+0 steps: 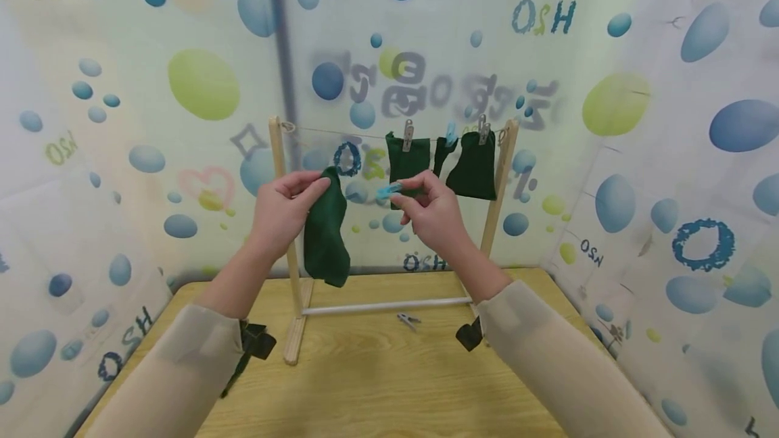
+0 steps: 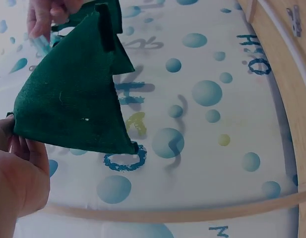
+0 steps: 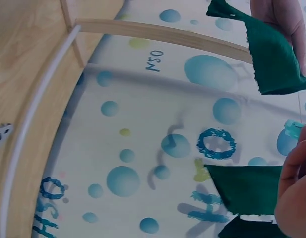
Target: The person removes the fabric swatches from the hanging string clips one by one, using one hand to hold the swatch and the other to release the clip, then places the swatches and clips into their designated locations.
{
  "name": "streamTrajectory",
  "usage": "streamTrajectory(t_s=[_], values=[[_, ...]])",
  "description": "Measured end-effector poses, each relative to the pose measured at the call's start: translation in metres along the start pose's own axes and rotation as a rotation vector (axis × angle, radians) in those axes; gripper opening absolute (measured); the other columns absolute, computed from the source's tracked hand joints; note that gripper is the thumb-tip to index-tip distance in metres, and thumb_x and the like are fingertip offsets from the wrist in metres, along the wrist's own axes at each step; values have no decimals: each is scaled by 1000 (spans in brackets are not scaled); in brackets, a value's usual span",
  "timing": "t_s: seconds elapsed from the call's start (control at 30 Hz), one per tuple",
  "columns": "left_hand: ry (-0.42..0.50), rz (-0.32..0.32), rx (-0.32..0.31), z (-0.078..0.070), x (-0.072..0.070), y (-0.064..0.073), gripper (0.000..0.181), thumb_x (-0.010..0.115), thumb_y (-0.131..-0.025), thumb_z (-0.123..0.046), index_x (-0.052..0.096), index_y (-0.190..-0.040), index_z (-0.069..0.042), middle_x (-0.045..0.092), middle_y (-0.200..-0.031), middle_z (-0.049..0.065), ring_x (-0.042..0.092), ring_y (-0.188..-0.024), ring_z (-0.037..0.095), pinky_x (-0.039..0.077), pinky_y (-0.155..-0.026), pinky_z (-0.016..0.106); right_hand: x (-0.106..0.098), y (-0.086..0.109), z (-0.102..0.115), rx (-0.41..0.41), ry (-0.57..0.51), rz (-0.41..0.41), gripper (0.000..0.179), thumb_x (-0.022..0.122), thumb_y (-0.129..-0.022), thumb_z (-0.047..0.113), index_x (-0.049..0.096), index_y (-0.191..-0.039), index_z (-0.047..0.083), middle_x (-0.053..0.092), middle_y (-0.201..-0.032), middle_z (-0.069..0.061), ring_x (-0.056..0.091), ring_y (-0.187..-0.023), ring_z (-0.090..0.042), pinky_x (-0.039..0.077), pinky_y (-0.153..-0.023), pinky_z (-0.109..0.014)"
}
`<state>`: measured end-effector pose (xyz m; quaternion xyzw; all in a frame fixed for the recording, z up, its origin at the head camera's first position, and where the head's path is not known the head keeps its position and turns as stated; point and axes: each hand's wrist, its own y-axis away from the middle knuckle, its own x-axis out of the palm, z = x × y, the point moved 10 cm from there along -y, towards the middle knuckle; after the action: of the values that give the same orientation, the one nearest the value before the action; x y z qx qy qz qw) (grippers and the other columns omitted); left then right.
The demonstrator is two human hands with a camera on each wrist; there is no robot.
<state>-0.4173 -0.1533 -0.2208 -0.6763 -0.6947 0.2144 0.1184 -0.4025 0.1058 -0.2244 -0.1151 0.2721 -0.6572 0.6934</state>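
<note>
My left hand pinches a dark green cloth by its upper edge, and the cloth hangs down in front of the rack's left post. In the left wrist view the same cloth spreads out from the thumb and fingers. Between thumb and fingers of my right hand is a light blue clothespin, pointing left towards the cloth but apart from it. Behind that hand, green cloths hang at the right of a thin string line. Grey clothespins and a blue clothespin hold them there.
The line runs between two wooden posts of a rack, joined low down by a white bar. A grey clothespin lies on the wooden table. Patterned curtains enclose the back and sides.
</note>
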Motion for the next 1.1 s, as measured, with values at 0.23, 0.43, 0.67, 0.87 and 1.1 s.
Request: streamTrajectory(t_s=[0.23,0.43,0.67,0.87,1.1], values=[[-105,30,-72,18,-16,20,48,76,-105,-42,77,-137,-6,77,-96,-25,73,-93,0,60,-77,17,-6,21,-33,112,-35,28,29,69,-110,14,59,-136,6,63,-141,-12,64,-67,-16,48,-57,-24],[-147,81,-119,37,-28,39,50,73,-108,-39,72,-144,-5,77,-101,-26,72,-96,-5,60,-83,15,-17,39,-66,206,-48,5,31,70,-109,15,57,-135,5,63,-145,-14,64,-66,-12,48,-57,-24],[-268,158,-181,67,-40,63,51,68,-109,-46,72,-147,-12,79,-135,3,68,-126,12,56,-92,14,-29,62,-100,291,-35,-15,33,70,-109,14,56,-137,3,61,-144,-16,63,-68,-12,47,-58,-24],[-332,212,-192,94,-46,85,48,65,-111,-46,73,-145,-13,78,-136,10,73,-120,14,58,-92,20,-38,82,-125,348,-2,-28,32,70,-109,17,57,-136,5,61,-145,-16,64,-70,-13,48,-58,-23],[-399,232,-267,134,-60,113,45,66,-110,-46,75,-140,-14,81,-128,4,70,-105,-1,58,-89,23,-42,102,-156,384,32,-33,35,75,-107,17,59,-136,5,65,-138,-17,64,-68,-19,47,-55,-23]])
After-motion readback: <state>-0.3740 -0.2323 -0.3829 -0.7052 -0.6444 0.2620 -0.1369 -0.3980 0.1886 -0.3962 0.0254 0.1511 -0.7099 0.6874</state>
